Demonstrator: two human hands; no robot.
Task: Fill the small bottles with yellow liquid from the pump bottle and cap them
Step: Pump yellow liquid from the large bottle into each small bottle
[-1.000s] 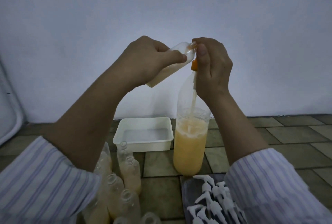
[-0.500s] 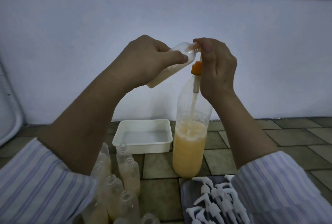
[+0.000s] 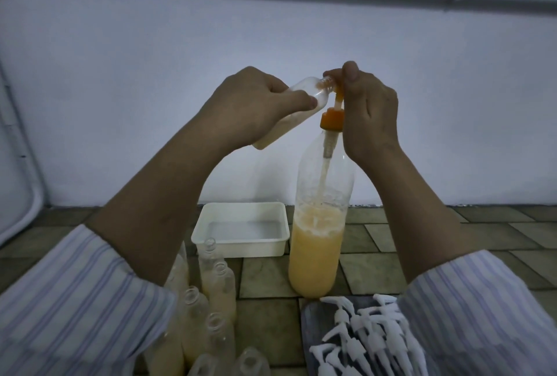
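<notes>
Grey-green tiled floor [image 3: 268, 279] meets a pale wall [image 3: 271, 29]. Left hand [image 3: 256, 104] grips a tilted small clear plastic bottle [image 3: 289, 113]; right hand [image 3: 367, 110] pinches the orange pump [image 3: 332, 118] of the tall yellow-filled bottle [image 3: 319, 243].

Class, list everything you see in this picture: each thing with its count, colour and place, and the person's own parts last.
pump bottle: one, clear with yellow liquid and an orange pump, centre of the floor
held small bottle: one, clear, partly filled, tilted, mouth at the pump spout
standing small bottles: several, clear, some with yellow liquid, uncapped, lower left
tray: one, white, left of the pump bottle
pump caps: a heap, white, lower right
left hand: grips the held small bottle
right hand: on the pump head
</notes>
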